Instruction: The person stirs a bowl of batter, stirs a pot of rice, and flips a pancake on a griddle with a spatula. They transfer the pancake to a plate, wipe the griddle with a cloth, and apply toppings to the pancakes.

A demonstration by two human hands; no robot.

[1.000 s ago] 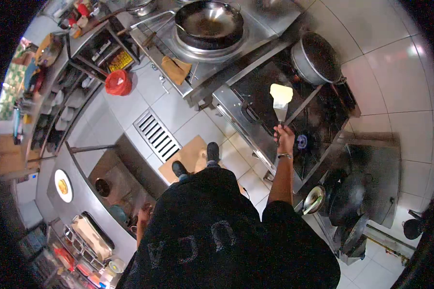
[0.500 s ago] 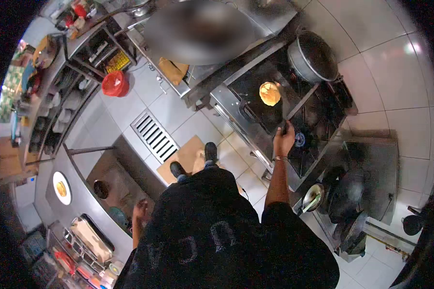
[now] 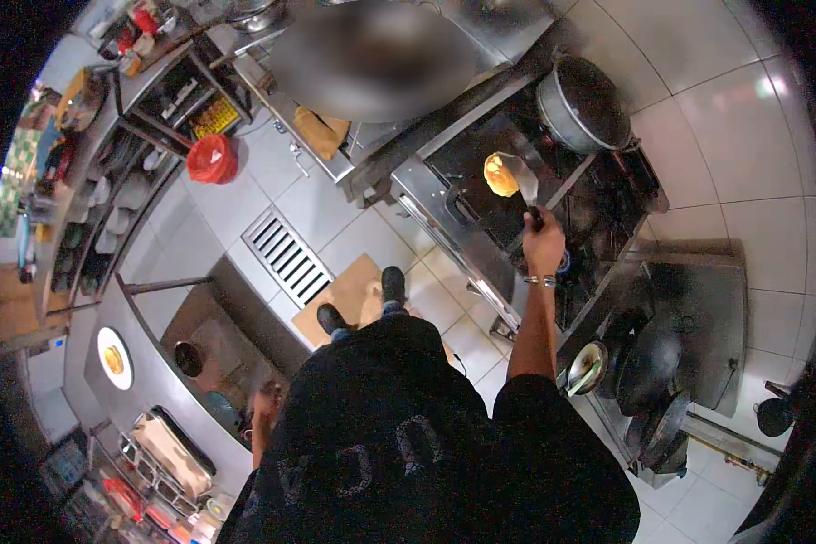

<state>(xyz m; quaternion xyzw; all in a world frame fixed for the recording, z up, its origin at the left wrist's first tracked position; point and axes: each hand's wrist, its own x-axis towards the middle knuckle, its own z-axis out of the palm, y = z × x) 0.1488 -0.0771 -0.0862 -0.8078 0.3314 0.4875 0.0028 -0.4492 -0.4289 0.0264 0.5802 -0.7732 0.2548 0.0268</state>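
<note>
My right hand (image 3: 544,245) is wrapped round the dark handle of a metal spatula (image 3: 526,185). The spatula's blade touches the right edge of a golden, flat round food piece (image 3: 500,175) on the dark griddle (image 3: 480,150) of the stove. At the lower left, my left hand (image 3: 268,399) hangs low beside my body near the steel counter; its fingers are small and blurred, and whether they hold anything cannot be made out.
A large pot (image 3: 585,104) stands at the stove's back. Pans (image 3: 648,367) lie on the right. On the left counter are a white plate (image 3: 115,358) with food and a tray (image 3: 174,453). A red bin (image 3: 212,160) stands on the floor near a drain grate (image 3: 287,257).
My right hand has turned and shifted slightly right, and the spatula's blade now shows against the food's right side. The food sits slightly differently. My left hand has moved a little.
</note>
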